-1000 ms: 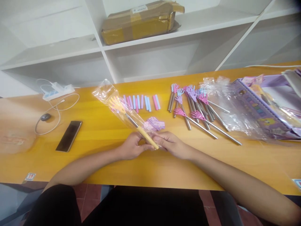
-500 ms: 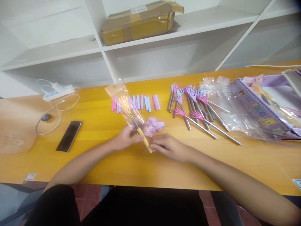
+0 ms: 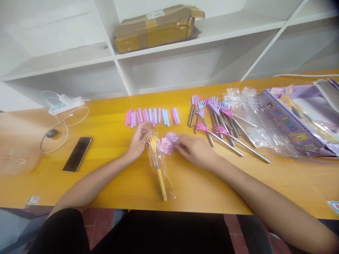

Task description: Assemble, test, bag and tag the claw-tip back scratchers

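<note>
A yellow hand-shaped back scratcher lies inside a clear plastic bag, its claw end away from me and its handle toward me. My left hand pinches the bag's top end, just beyond the claw. Small pink and purple printed cards form a loose pile right of the claw. At the pile's right edge, my right hand has its fingers closed on a card; its fingertips are slightly blurred. Pink, purple and blue handle sleeves lie in a row beyond my left hand.
Several metal-rod back scratchers with coloured claws lie to the right, beside empty clear bags and a purple box. On the left are a phone, a cable and a power strip. A taped carton sits on the shelf.
The bagged yellow scratcher has come down toward me, closer to the table's front edge. My left hand has shifted to its top end. My right hand has left the handle for the cards.
</note>
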Action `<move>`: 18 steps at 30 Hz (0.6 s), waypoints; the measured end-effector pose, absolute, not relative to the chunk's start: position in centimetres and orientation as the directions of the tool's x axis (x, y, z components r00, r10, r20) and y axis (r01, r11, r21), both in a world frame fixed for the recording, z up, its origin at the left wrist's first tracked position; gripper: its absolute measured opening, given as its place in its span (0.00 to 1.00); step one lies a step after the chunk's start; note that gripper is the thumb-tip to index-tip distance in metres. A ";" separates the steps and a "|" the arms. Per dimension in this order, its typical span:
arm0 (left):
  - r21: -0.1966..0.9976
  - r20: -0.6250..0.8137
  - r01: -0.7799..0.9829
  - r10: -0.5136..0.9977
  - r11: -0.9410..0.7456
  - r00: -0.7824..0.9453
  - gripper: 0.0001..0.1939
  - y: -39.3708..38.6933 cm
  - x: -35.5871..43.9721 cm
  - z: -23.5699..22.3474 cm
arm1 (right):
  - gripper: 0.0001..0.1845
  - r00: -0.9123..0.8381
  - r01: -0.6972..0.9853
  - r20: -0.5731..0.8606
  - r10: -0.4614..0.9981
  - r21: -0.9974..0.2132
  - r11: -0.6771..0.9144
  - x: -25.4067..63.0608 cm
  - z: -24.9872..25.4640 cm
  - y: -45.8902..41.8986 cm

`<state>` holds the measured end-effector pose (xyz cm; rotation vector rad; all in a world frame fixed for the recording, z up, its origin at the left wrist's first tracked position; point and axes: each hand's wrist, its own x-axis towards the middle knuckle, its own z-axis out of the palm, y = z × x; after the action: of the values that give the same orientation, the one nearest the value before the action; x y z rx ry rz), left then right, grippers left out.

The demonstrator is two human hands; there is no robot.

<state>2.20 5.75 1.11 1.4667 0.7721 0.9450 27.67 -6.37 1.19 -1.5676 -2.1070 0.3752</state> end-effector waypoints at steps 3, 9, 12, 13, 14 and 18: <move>0.991 0.124 -0.022 0.843 -0.132 0.523 0.34 4.6 2.3 1.4 | 0.19 -0.062 0.896 0.212 0.975 -0.419 0.148 29.7 0.5 -5.5; 0.994 0.081 0.014 0.796 -0.112 0.600 0.40 3.5 2.5 1.5 | 0.16 -0.088 0.872 0.172 0.981 -0.464 0.159 31.0 -1.0 -4.7; 0.994 0.053 0.039 0.779 -0.099 0.625 0.39 3.3 2.4 1.3 | 0.14 -0.055 0.823 0.165 0.985 -0.551 0.138 31.2 -1.1 -4.3; 0.994 0.040 0.051 0.771 -0.094 0.635 0.37 3.2 2.4 1.2 | 0.14 -0.050 0.798 0.147 0.988 -0.589 0.128 31.3 -1.0 -4.3; 0.994 0.028 0.060 0.762 -0.087 0.648 0.35 3.0 2.4 1.1 | 0.15 -0.052 0.767 0.126 0.991 -0.630 0.120 31.3 -0.8 -4.2; 0.999 -0.006 0.043 0.713 -0.034 0.701 0.24 2.2 2.6 0.9 | 0.16 0.016 0.635 0.193 0.981 -0.760 0.139 30.6 0.5 -4.4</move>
<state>2.60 2.21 0.85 1.5282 0.6458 0.6034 30.62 -4.40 0.50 -1.5732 -1.6979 0.6083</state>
